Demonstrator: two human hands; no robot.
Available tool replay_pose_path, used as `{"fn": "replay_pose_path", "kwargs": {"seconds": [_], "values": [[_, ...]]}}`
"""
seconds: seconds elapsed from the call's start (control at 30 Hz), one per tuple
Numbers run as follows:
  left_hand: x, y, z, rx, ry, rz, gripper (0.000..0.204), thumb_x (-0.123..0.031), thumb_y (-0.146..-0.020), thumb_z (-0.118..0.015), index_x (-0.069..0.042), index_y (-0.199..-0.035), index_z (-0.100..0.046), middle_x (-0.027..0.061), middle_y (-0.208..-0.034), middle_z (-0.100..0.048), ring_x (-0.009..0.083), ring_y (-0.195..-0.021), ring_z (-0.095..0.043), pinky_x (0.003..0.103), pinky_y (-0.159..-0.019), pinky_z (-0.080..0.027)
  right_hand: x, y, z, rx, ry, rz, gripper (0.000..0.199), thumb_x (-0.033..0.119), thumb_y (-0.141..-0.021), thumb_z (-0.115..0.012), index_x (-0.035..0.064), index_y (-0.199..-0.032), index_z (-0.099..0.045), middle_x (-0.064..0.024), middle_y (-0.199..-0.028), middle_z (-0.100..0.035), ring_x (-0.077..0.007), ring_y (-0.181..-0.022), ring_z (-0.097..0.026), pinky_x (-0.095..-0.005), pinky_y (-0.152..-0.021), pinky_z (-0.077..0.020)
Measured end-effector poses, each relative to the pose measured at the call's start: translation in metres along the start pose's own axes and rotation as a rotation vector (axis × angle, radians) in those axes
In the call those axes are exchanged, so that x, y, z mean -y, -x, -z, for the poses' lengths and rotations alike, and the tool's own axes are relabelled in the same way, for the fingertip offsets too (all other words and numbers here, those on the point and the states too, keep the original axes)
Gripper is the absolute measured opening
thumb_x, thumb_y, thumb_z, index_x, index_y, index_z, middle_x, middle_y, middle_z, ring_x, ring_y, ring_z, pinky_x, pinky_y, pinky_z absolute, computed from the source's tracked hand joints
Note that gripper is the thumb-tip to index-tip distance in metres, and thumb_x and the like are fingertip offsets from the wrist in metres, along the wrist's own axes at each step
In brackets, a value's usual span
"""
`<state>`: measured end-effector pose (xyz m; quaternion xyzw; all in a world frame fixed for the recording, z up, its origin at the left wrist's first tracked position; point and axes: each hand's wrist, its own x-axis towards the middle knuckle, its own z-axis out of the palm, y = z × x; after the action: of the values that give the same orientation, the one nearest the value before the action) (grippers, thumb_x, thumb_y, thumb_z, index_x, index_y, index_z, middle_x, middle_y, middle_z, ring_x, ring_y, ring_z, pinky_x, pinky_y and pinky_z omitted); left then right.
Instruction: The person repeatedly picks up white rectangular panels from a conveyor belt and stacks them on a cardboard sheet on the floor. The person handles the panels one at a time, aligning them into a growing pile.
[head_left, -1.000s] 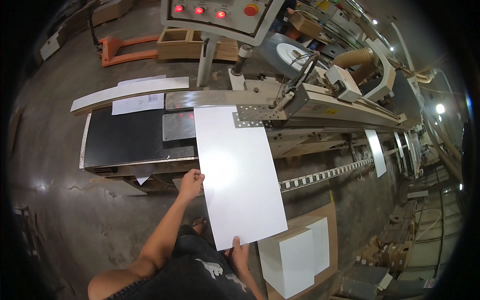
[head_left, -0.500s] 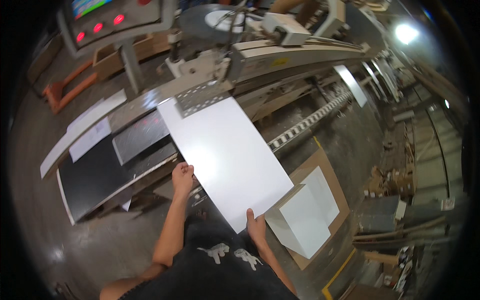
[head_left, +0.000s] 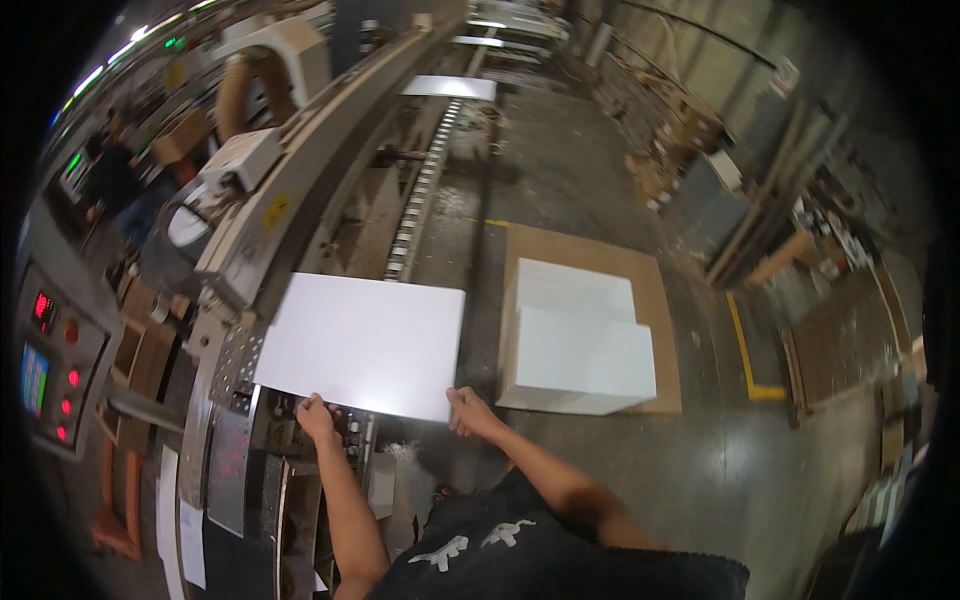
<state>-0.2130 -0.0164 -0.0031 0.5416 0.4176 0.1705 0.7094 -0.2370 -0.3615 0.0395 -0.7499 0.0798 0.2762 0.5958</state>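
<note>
A flat white rectangular panel [head_left: 365, 345] lies level in front of me, its left end over the perforated metal plate [head_left: 236, 365] of a long machine. My left hand [head_left: 318, 415] is closed at the panel's near edge, left of its middle, with the fingers curled at the rim. At the near right corner my right hand [head_left: 468, 412] pinches the panel, thumb on top; its lower fingers are partly hidden. Beyond the panel's far edge runs a segmented conveyor chain [head_left: 425, 190].
Right of the panel, a stack of white panels [head_left: 580, 345] stands on a brown cardboard sheet [head_left: 660, 300]. Farther along the chain lies another white panel [head_left: 452, 87]. A control box [head_left: 55, 350] with red lights is at the left. A person [head_left: 120, 185] stands behind the machine beam [head_left: 310, 140].
My view has turned to the right, so the chain now runs straight ahead. Both hands remain at the panel's edge, and its left end is still by the perforated plate.
</note>
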Motion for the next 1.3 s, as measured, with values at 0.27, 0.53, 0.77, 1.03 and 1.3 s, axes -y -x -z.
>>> {"fn": "replay_pose_path", "kwargs": {"seconds": [0.27,0.53,0.77,1.03,1.3], "values": [[-0.033,0.028,-0.038,0.154,-0.179,-0.080,0.024,-0.021,-0.102,-0.053,-0.004,-0.084,-0.055,0.0065,-0.078,-0.063,0.0142,-0.061,-0.057,0.031,-0.051,-0.042,-0.207,0.069,0.155,0.045,0.678,-0.381,0.060,0.049,-0.095,-0.056,0.0045,-0.135,-0.053,-0.0262,-0.129,-0.060,-0.0359,-0.116,-0.062,-0.0435,-0.093,-0.0512],[0.077,0.188,-0.025,-0.044,-0.694,-0.704,0.025,-0.019,-0.101,-0.055,0.003,-0.111,-0.049,0.0156,-0.090,-0.065,0.0236,-0.073,-0.062,0.037,-0.071,-0.052,-0.433,0.142,0.295,-0.740,0.107,-0.892,0.038,0.028,-0.102,-0.048,-0.0021,-0.125,-0.055,-0.0155,-0.091,-0.068,-0.0265,-0.075,-0.066,-0.0410,-0.068,-0.0528],[0.176,0.281,0.051,0.604,-1.097,0.286,0.041,-0.024,-0.101,-0.057,-0.005,-0.131,-0.037,0.0160,-0.099,-0.066,0.0267,-0.084,-0.065,0.039,-0.078,-0.053,-0.476,0.080,0.435,-0.930,-0.697,-0.751,0.065,0.035,-0.100,-0.054,0.0147,-0.155,-0.027,-0.0230,-0.126,-0.063,-0.0353,-0.103,-0.068,-0.0485,-0.091,-0.0523],[0.138,0.338,0.059,0.343,-1.301,0.490,0.039,-0.027,-0.102,-0.055,-0.004,-0.131,-0.042,0.0161,-0.107,-0.066,0.0274,-0.092,-0.065,0.041,-0.082,-0.053,-0.455,-0.005,0.533,-1.279,-0.427,-0.598,0.068,0.033,-0.096,-0.061,0.0156,-0.152,-0.026,-0.0258,-0.121,-0.064,-0.0394,-0.107,-0.066,-0.0474,-0.089,-0.0534],[0.129,0.334,0.048,0.356,-1.286,0.488,0.039,-0.029,-0.103,-0.054,-0.004,-0.132,-0.048,0.0162,-0.116,-0.065,0.0281,-0.099,-0.064,0.043,-0.085,-0.052,-0.447,-0.005,0.478,-1.432,-0.954,-0.791,0.054,0.029,-0.097,-0.061,0.0207,-0.142,-0.034,-0.0220,-0.128,-0.060,-0.0411,-0.107,-0.064,-0.0496,-0.076,-0.0569]]}}
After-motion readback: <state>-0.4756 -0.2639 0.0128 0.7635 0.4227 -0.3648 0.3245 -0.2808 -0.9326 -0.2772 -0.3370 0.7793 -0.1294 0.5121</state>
